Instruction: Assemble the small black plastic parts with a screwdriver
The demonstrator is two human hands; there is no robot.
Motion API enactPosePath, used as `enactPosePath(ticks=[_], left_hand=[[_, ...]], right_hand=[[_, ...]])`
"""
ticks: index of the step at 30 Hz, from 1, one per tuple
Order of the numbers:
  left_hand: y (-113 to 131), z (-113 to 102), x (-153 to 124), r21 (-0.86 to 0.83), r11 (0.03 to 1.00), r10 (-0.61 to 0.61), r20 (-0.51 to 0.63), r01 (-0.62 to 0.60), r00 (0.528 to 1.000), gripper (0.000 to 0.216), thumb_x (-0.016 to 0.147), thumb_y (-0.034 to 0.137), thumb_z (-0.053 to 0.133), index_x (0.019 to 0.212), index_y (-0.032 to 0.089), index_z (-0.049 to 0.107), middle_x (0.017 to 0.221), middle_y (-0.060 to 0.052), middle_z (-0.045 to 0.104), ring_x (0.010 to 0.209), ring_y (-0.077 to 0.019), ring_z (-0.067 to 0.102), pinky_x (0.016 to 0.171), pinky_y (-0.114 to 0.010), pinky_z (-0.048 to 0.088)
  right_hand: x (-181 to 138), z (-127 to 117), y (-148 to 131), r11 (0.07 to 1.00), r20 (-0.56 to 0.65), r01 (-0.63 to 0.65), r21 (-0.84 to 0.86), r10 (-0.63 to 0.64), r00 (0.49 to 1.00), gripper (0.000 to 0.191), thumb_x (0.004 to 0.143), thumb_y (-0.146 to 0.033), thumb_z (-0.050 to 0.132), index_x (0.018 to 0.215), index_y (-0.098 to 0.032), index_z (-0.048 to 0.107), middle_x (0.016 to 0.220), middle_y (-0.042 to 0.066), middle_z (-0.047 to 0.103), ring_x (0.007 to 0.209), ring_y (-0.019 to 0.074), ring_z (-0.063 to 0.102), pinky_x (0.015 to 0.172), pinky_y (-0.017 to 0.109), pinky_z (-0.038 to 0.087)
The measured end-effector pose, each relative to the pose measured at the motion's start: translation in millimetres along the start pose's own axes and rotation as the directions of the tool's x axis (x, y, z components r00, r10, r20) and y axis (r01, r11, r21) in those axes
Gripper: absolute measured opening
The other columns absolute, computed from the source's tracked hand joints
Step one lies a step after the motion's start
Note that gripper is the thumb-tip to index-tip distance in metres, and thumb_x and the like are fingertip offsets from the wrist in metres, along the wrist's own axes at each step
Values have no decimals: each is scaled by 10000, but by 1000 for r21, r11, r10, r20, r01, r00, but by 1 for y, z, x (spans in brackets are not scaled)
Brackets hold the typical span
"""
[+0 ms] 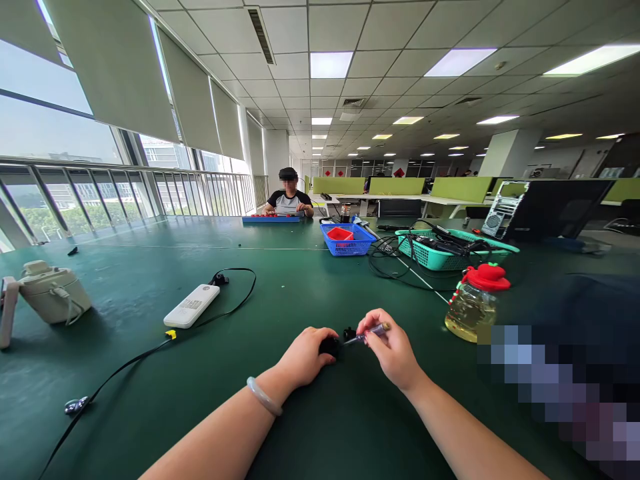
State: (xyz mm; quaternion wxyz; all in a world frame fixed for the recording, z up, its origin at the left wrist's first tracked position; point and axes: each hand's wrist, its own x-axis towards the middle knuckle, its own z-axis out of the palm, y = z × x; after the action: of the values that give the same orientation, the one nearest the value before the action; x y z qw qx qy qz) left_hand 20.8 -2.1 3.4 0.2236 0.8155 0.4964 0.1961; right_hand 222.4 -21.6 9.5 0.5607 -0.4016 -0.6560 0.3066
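My left hand (309,357) is closed around a small black part (329,346) on the dark green table (280,427); its exact kind I cannot make out. In my right hand (393,350) is a screwdriver (376,331) with a clear handle, gripped between thumb and fingers. Its thin shaft points left at the black part, and the tip is at or very near it. Just behind, between the two hands, sits another small black piece (349,333). A pale bangle (264,397) circles my left wrist.
A white power bank (192,306) with a black cable lies left, beyond a beige bottle (55,293). Right stands a red-lidded jar (473,310). Farther back are a blue basket (349,247), a green basket (435,260) with cables, and a seated person (289,199).
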Motion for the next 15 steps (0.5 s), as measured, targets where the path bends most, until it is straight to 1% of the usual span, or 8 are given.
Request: enactPosePath(ticks=[4,8,12,15], left_hand=[[-2,0,1,14,1000,9,-4,-9,1000,437,737,243,707,1166,262,628,1094,-42,652,1052,-232,579,953,-344,447],[-4,0,1,16,1000,6,-14,-5,1000,450,715,255,731,1154,256,635,1061,-49,654,1029,-232,581,928,-339,459],[-5,1,0,-2,1000,2,-19,-2,1000,443,727,277,717,1161,274,631,1060,-48,645,1022,-224,584,929,-337,459],[-6,1,0,-5,1000,2,-16,-2,1000,432,733,276,711,1157,274,633,1057,-50,644,1027,-225,586,933,-337,457]], right_hand=[[-3,4,-10,997,61,60,-56,-56,997,41,778,-187,539,777,-224,557,733,-5,589,593,135,505,555,245,402],[-4,9,-15,990,116,80,-116,-67,991,38,807,-200,537,798,-229,559,743,-1,593,647,155,557,609,258,443],[-5,10,-14,981,62,92,-172,-82,995,25,828,-256,568,818,-235,560,734,5,600,639,164,575,612,263,466],[-4,9,-11,982,66,86,-168,-76,995,47,843,-282,569,838,-237,556,743,12,607,636,168,582,613,265,475]])
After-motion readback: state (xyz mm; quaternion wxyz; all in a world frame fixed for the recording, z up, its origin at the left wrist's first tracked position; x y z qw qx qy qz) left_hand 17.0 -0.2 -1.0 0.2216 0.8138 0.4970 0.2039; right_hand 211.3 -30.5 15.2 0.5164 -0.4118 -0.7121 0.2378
